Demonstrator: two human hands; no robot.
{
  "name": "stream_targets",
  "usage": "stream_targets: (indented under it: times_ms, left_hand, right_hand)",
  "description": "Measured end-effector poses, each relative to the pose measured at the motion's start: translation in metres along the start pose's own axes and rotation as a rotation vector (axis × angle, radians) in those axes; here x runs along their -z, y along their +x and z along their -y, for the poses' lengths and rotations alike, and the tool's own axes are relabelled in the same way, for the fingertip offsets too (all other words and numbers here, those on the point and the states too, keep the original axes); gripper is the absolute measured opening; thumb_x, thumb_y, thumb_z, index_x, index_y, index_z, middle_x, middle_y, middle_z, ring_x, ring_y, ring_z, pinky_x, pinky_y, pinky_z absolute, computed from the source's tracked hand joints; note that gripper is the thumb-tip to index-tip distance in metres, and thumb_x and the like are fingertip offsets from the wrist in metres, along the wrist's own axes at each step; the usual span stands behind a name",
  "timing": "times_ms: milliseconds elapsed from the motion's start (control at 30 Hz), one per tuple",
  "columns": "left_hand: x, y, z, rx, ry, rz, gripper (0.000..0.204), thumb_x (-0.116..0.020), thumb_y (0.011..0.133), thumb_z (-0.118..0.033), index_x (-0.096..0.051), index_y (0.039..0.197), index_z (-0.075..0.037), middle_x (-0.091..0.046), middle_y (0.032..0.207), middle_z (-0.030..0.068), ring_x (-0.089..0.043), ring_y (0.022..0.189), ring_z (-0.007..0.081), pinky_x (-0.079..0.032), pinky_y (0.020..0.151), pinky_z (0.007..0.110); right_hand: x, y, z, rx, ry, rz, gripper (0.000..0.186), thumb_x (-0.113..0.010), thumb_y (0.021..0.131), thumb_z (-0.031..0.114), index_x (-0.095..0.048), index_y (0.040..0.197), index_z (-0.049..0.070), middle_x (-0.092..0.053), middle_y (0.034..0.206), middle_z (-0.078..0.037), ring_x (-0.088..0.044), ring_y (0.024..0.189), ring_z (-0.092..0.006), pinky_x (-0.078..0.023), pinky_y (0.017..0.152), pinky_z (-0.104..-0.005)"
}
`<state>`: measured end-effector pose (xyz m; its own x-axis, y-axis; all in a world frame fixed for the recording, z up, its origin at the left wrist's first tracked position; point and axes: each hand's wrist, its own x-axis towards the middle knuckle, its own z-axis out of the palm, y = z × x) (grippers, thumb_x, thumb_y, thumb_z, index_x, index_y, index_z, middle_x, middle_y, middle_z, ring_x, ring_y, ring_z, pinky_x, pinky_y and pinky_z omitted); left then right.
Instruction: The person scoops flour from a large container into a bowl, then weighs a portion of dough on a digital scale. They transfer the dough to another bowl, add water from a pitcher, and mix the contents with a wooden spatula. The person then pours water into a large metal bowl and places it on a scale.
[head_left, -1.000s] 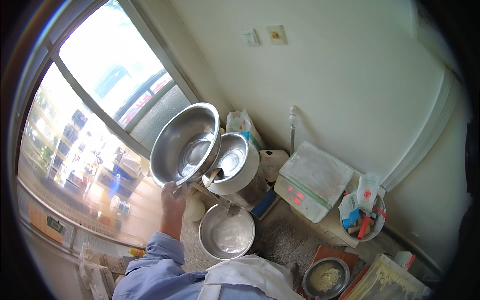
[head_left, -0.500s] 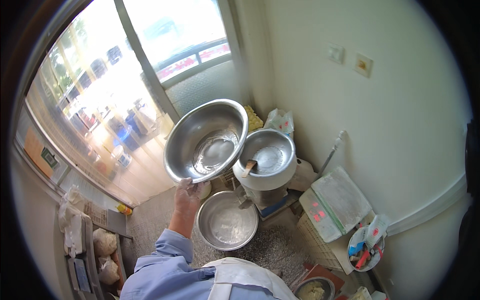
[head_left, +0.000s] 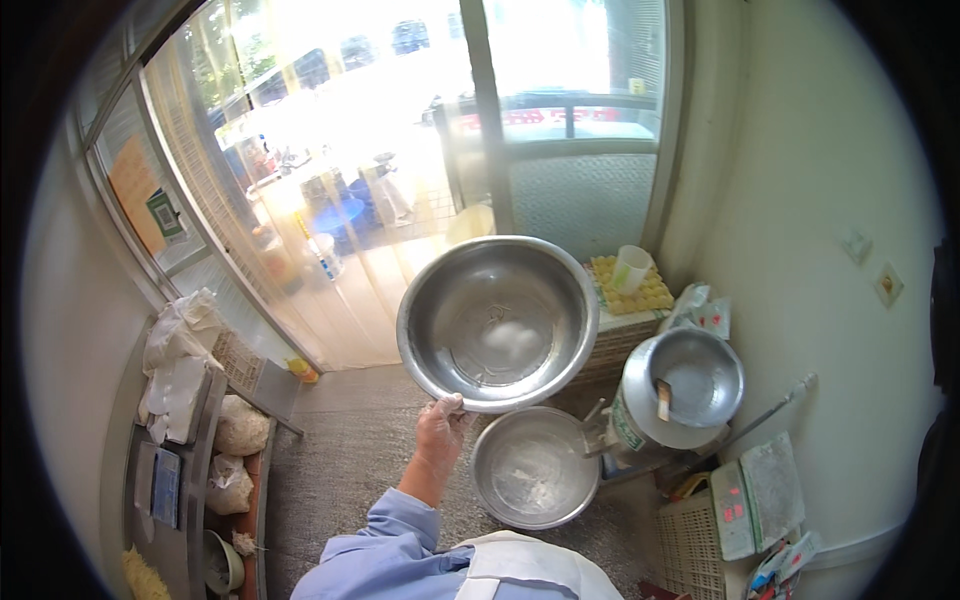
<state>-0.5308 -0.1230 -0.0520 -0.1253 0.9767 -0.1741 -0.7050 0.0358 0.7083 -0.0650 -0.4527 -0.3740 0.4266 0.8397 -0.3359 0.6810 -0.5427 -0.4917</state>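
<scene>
My left hand (head_left: 445, 425) is closed on the near rim of a large steel bowl (head_left: 450, 340), which is raised at the centre of the view, with a pale reflection or a little clear liquid in its bottom. My right hand is out of view. Below the held bowl is a second steel bowl (head_left: 535, 470), low near the floor, with white residue inside. It stands beside a cylindrical machine (head_left: 635, 415) with a metal spout. On the machine's top sits a metal pan (head_left: 690, 355) with a wooden-handled tool (head_left: 663, 400) in it.
Ahead are a glass door with a plastic strip curtain (head_left: 370, 280) and egg trays with a cup (head_left: 628, 270). A metal rack (head_left: 185, 470) with bags lines the left. At right, a digital scale (head_left: 760, 485) sits by a basket (head_left: 688, 530), against the wall.
The view has swung left toward the door and rack. The bowl in my left hand has moved away from over the machine's pan and now sits more centrally in view, left of it.
</scene>
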Motion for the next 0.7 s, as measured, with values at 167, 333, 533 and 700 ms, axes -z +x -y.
stream_targets:
  times_ms: [167,333,533,700]
  left_hand:
    - [0.04,0.0,-0.044,-0.017,0.055,-0.054,0.01,-0.055,0.083,-0.009,-0.059,0.09,-0.003,-0.062,0.084,0.0046,-0.061,0.08,0.016,-0.051,0.081,0.033]
    - [0.066,-0.01,-0.061,-0.085,-0.044,-0.157,0.008,-0.056,0.082,-0.006,-0.059,0.088,-0.002,-0.061,0.082,0.0046,-0.061,0.079,0.0157,-0.052,0.083,0.037]
    - [0.078,-0.032,-0.064,-0.173,-0.094,-0.281,0.011,-0.058,0.078,-0.002,-0.059,0.089,-0.003,-0.061,0.083,0.0041,-0.061,0.078,0.016,-0.053,0.078,0.031]
    - [0.071,-0.042,-0.059,-0.269,-0.118,-0.363,0.009,-0.059,0.076,-0.002,-0.059,0.084,-0.006,-0.06,0.079,0.0017,-0.06,0.074,0.0147,-0.052,0.072,0.029]
  right_hand:
    - [-0.029,0.01,0.04,0.081,0.002,0.13,0.026,-0.059,0.072,0.034,-0.067,0.069,0.009,-0.064,0.075,-0.016,-0.059,0.073,-0.0347,-0.044,0.064,-0.0454]
    - [-0.055,0.009,0.035,0.232,-0.015,0.225,0.024,-0.061,0.071,0.032,-0.067,0.066,0.01,-0.064,0.073,-0.015,-0.059,0.071,-0.0341,-0.044,0.063,-0.0454]
    - [-0.063,0.052,0.031,0.613,-0.347,0.251,0.018,-0.063,0.068,0.024,-0.066,0.065,0.007,-0.062,0.071,-0.017,-0.057,0.066,-0.0352,-0.043,0.059,-0.045]
    - [-0.041,0.076,0.046,0.189,0.146,0.375,0.016,-0.068,0.069,0.025,-0.067,0.069,0.009,-0.065,0.08,-0.014,-0.058,0.077,-0.0307,-0.046,0.075,-0.0422]
